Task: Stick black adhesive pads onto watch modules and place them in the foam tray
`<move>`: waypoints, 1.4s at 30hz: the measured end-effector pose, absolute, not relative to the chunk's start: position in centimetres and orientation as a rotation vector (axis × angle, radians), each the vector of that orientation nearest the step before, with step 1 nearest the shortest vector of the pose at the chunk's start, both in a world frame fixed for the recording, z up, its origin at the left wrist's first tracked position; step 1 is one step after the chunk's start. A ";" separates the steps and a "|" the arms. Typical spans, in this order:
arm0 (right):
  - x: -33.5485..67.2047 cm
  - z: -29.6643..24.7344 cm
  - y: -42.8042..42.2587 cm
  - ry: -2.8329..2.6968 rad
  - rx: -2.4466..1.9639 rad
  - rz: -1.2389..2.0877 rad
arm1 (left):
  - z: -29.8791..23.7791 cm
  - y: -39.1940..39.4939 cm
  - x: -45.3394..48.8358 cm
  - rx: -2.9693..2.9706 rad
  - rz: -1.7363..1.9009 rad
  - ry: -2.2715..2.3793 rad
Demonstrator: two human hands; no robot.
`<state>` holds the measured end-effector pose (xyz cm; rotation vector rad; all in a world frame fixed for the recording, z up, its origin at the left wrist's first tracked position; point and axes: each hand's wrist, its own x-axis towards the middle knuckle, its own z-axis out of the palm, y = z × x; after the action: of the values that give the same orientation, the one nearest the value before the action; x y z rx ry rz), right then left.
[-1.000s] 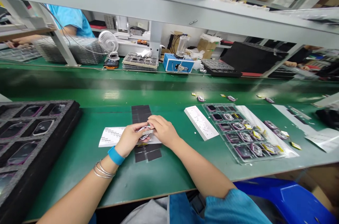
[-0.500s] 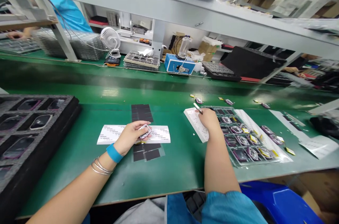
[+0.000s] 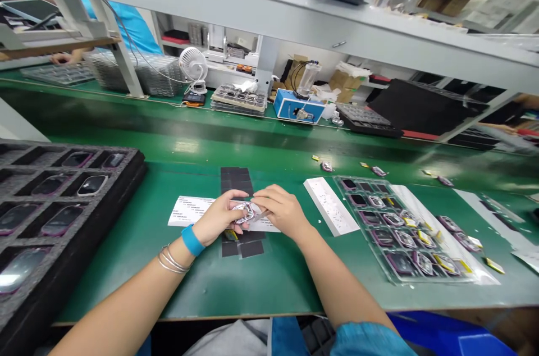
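Note:
My left hand [image 3: 221,215] pinches an opened smartwatch case [image 3: 244,212] between thumb and fingers, its silvery inside facing up. A yellow-edged battery [image 3: 230,235] shows just below that hand. Close on the right, my right hand [image 3: 284,211] is closed around a thin tweezer-like tool [image 3: 261,215], which reaches the case; its tip is hard to make out. Beneath both hands lies a white printed sheet [image 3: 185,211], over dark film squares [image 3: 236,176] on the green bench.
A shallow white tray [image 3: 330,207] with tiny bits stands to the right. Beyond it a clear blister tray [image 3: 391,277] holds watch cases and yellow batteries. A black foam tray [image 3: 122,187] of watch faces sits left. Behind are a fan [image 3: 193,64] and a blue machine [image 3: 297,106].
My right hand has moved left from the white tray to the watch case, bringing the thin tool. The left hand still holds the case. The whole view has shifted slightly.

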<state>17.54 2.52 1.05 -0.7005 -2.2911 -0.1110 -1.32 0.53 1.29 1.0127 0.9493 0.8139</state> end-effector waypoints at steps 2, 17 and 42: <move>17.8 1.0 2.6 -2.286 -0.685 -0.161 | 1.3 0.5 -1.3 1.019 0.793 0.952; 16.7 0.6 2.2 -2.339 -0.741 -0.201 | 1.9 0.4 -1.0 0.916 0.867 1.022; 16.2 2.3 1.7 -1.576 -0.962 0.974 | 1.3 0.7 -1.0 1.020 0.925 1.112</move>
<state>16.24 1.70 2.27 -0.9621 -1.5762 0.9741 -1.04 0.74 1.27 1.0196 1.1115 0.9245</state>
